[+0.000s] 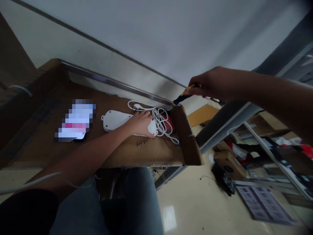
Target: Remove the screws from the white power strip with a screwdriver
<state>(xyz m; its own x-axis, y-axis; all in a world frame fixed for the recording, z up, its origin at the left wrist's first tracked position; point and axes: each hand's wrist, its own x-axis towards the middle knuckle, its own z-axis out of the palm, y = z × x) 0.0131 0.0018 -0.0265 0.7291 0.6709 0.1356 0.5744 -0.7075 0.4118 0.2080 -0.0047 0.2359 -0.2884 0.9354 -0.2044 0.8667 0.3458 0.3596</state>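
A white power strip (117, 120) lies in a shallow cardboard tray, its face with the screw holes upward. My left hand (141, 122) grips its right part, fingers over the far edge and thumb on the near side. In my right hand (204, 84) is a screwdriver (182, 97) with a black and yellow handle. Its long shaft slants down and left to the strip's right end; whether the tip sits in a screw hole I cannot tell. A coiled white cord (162, 123) with a plug lies beside that end. Several small screws (141, 144) rest in front of the strip.
A phone (75, 120) with a blurred-out screen lies at the tray's left. The cardboard tray (151, 160) has raised side walls and backs onto a pale wall (146, 39). Right of it stand a grey post (220, 120) and, lower down, boxes and printed sheets (266, 202) on the floor.
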